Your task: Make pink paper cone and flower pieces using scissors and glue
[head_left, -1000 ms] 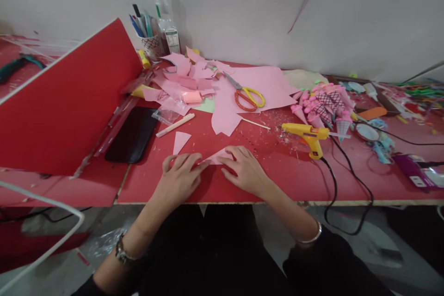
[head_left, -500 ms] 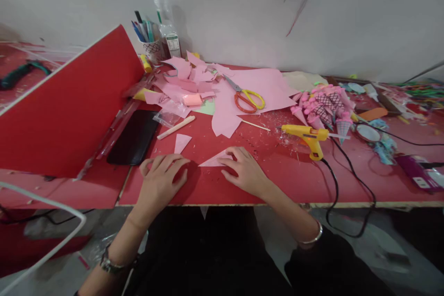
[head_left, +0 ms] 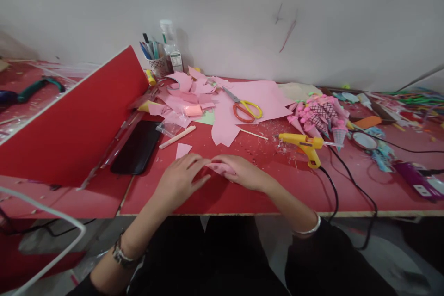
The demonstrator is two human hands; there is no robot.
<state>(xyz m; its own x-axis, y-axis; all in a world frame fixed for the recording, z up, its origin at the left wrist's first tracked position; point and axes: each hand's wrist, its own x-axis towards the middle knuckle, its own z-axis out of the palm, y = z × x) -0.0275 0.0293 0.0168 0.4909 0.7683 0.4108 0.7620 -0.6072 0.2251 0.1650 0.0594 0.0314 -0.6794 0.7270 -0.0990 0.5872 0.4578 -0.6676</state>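
My right hand (head_left: 244,172) is closed on a pink paper piece (head_left: 222,168), which looks curled between its thumb and fingers just above the red table (head_left: 208,196). My left hand (head_left: 183,175) reaches in from the other side, fingers stretched and thumb apart. Its fingertips are at the left tip of the pink paper; whether they press on it I cannot tell. Behind the left hand lies a small pink paper wedge (head_left: 183,150), and beyond that a pale stick (head_left: 177,137).
Scissors (head_left: 245,107) lie on a pink paper sheet (head_left: 267,95). A yellow glue gun (head_left: 302,142) sits to the right, before a pile of small pink cones (head_left: 321,113). Leftward are a black phone (head_left: 136,147) and a slanted red board (head_left: 79,125). A pen cup (head_left: 157,65) stands at the back.
The pink paper has come up off the table and curled in my right hand. My left hand has moved right, up to the paper's tip. The camera view has tilted up slightly.
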